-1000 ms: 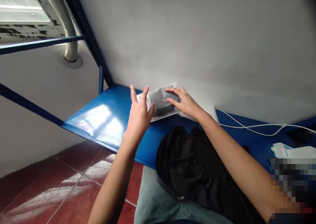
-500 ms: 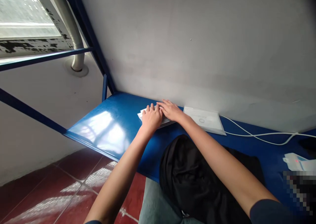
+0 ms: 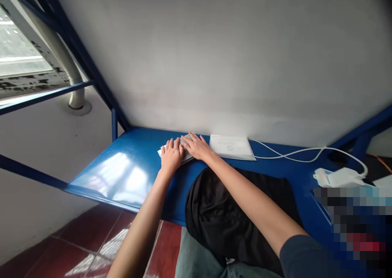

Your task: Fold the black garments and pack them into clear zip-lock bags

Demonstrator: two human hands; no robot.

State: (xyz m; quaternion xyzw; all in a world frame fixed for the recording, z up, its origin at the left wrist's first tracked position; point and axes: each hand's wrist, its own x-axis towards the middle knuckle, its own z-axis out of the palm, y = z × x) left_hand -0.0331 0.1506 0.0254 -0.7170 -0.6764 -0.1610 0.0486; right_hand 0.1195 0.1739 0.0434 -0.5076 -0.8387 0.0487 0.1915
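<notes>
A flat grey-and-white packet (image 3: 183, 155) lies on the blue table (image 3: 128, 167) close to the wall (image 3: 214, 65), mostly hidden. The left hand (image 3: 171, 156) and right hand (image 3: 197, 146) both press flat on it, fingers spread, gripping nothing. Just to its right lies a white plastic-wrapped packet (image 3: 232, 146) with a faint round mark, too small to read. A white cable (image 3: 290, 152) runs from there to a white device (image 3: 337, 177). Black cloth (image 3: 232, 212) lies heaped at the near edge, under the right forearm. The table's left part is bare and glossy.
</notes>
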